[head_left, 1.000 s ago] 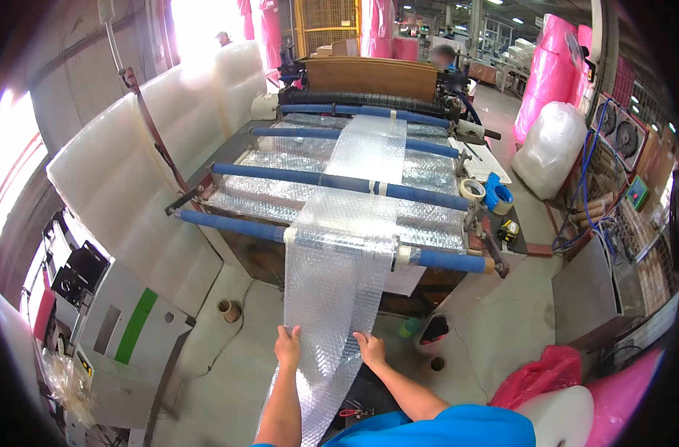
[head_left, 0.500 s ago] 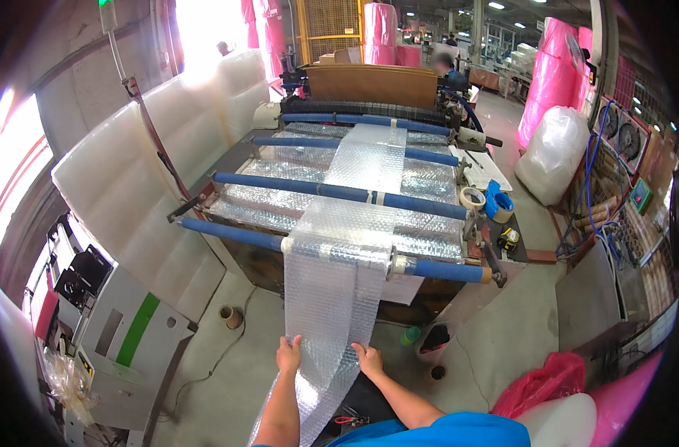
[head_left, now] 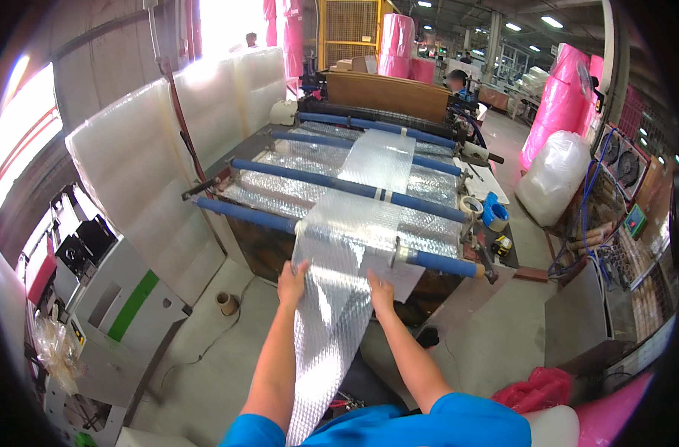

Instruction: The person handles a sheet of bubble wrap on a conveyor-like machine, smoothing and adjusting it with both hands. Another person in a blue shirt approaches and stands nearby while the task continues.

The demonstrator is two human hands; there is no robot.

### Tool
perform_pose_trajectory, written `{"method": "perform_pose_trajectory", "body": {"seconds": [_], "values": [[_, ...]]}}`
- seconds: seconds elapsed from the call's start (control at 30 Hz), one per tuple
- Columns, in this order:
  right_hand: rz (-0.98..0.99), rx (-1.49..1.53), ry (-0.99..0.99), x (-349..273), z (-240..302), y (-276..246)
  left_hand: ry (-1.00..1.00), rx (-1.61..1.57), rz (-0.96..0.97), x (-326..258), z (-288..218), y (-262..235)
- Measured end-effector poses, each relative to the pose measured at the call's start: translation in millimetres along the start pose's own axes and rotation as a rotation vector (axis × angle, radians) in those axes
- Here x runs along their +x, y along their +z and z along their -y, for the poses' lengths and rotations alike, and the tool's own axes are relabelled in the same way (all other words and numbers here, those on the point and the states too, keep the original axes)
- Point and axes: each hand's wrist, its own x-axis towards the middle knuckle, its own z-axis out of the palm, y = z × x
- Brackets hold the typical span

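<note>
A long strip of clear bubble wrap (head_left: 341, 257) comes over the blue rollers of a machine table and hangs down in front, toward my body. My left hand (head_left: 292, 284) is closed on its left edge, and my right hand (head_left: 381, 292) pinches the right edge at about the same height. Both hands are just below the front blue roller (head_left: 246, 215). The strip's lower part runs down between my forearms and shines in the light. Behind my right hand, a white paper sheet (head_left: 408, 277) hangs on the machine's front.
On the machine's right corner lie a tape roll (head_left: 471, 206), blue tape (head_left: 494, 213) and a yellow tape measure (head_left: 502, 245). Tall white foam-like sheets (head_left: 134, 141) stand at left. Pink-wrapped rolls (head_left: 559, 104) stand at right. A person (head_left: 458, 83) is behind the machine.
Both hands have moved up and forward along the strip, closer to the front roller. The strip below them now hangs slack between my arms, and the view has shifted slightly.
</note>
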Motion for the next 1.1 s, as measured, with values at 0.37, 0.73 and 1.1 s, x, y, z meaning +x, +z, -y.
{"method": "perform_pose_trajectory", "body": {"seconds": [0.37,0.73,1.1], "values": [[0.2,0.232,0.308,-124,-38,-1,-0.178,-0.071,0.256,-107,76,-50],[0.329,0.514,0.035,-205,57,-47,0.081,-0.437,-0.006,-150,17,-163],[0.413,0.009,-0.067,-128,-84,-23,-0.122,-0.153,0.044,-120,128,-25]]}}
